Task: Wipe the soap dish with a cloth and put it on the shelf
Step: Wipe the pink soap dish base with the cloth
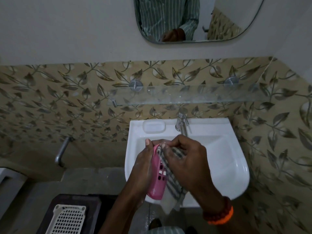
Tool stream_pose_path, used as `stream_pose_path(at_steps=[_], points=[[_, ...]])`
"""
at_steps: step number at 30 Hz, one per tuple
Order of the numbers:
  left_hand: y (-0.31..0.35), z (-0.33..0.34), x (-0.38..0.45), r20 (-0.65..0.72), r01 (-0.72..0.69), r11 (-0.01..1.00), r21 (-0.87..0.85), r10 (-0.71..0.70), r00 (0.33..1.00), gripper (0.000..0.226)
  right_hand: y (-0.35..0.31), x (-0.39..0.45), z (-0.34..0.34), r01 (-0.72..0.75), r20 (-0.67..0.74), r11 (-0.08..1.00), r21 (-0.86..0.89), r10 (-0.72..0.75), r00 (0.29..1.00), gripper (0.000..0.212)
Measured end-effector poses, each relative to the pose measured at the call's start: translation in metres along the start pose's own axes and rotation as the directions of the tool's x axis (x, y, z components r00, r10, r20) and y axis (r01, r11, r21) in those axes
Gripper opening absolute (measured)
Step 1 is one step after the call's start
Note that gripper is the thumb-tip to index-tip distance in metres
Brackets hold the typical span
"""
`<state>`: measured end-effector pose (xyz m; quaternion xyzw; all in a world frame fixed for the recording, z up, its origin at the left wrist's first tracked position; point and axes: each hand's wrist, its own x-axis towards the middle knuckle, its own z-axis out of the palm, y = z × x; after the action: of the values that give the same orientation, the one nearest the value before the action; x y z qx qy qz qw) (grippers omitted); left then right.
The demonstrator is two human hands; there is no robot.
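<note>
A small bathroom corner is seen from above, and the white washbasin (224, 159) is taken as the landmark. Far left of the basin, at the lower edge, a white perforated plastic basket (67, 218) is set on a dark crate, and a bent metal pipe (61, 153) is fixed to the leaf-patterned tiled wall (50, 102). Above the basin a glass shelf (185, 95) is mounted on two round metal brackets, with a chrome tap (182, 122) just below it at the basin's back rim. A moulded soap recess is set into the rim left of the tap. Higher up, a rounded mirror (194, 19) is hung on the plain wall, and a striped shirt is reflected in it.

Over the left half of the basin, the pink soap dish (156, 181) is held on its edge by the left hand (141, 168), whose fingers are wrapped behind it with the thumb raised at its upper end. The striped cloth (172, 179) is pressed into the dish by the right hand (187, 159), and it is pinched by the fingers near the dish's top. An orange and brown bead bracelet (219, 215) is worn on the right wrist.

The lower end of the cloth hangs past the basin's front rim. The dish's inside is largely covered by cloth, and the left fingers are hidden behind the dish.
</note>
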<state>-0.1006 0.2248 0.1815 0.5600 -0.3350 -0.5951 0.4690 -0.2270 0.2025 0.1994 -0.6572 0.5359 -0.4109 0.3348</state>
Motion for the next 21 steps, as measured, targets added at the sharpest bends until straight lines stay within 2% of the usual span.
stream_pose_path(at_steps=[2,7,12,17,21], points=[[0.000,0.001,-0.001,-0.005,-0.016,1.000,0.004,0.016,1.000,0.061,-0.001,0.004,0.001,0.000,-0.017,1.000,-0.010,-0.001,1.000,0.013],[0.004,-0.005,0.002,-0.020,-0.065,0.998,0.001,0.065,0.998,0.059,-0.004,-0.013,0.007,-0.049,0.117,0.998,-0.038,0.053,0.992,0.012],[0.004,0.001,0.000,-0.022,-0.072,0.996,0.044,0.073,0.997,0.055,-0.009,0.010,0.004,-0.043,-0.012,0.997,-0.060,0.042,0.999,0.014],[0.013,-0.006,0.007,-0.050,-0.099,0.994,0.046,0.101,0.994,0.056,-0.011,-0.021,0.006,-0.088,0.188,0.996,-0.015,0.089,0.978,0.013],[0.012,-0.005,0.007,-0.020,-0.050,0.999,0.020,0.050,0.999,0.050,-0.009,0.004,0.003,0.017,0.038,0.998,-0.062,-0.015,0.999,0.009]])
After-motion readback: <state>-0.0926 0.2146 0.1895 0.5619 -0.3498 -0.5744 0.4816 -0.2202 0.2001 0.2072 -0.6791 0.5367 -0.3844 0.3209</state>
